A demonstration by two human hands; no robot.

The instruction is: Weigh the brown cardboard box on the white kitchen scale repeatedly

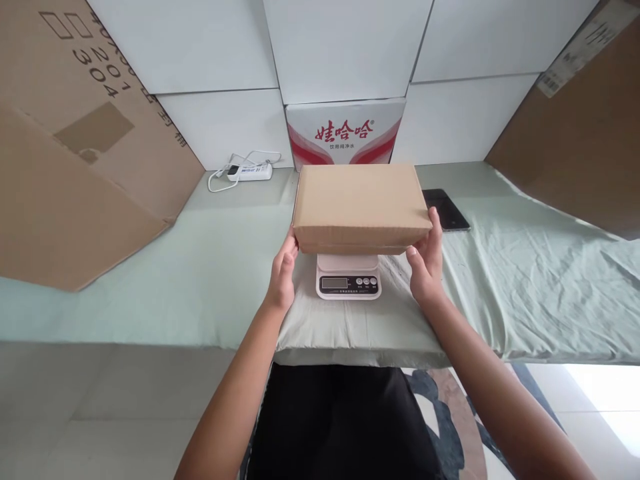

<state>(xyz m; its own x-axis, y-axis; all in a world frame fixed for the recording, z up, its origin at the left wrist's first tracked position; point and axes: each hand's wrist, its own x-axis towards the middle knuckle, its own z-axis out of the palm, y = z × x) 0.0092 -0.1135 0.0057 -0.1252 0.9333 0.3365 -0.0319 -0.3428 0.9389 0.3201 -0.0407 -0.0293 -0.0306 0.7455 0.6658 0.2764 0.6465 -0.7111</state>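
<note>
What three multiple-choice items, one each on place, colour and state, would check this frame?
1. Where is the box?
A. on the scale
B. on the floor
C. on the tablet

2. What colour is the cloth on the table?
A. red
B. pale green
C. black

3. How do the hands meet the box?
A. both off it
B. only one on it
C. one at each end

Answers: 1 A, the box sits over the scale's platform. 2 B, the cloth is pale green. 3 C, left hand and right hand touch opposite ends.
</note>
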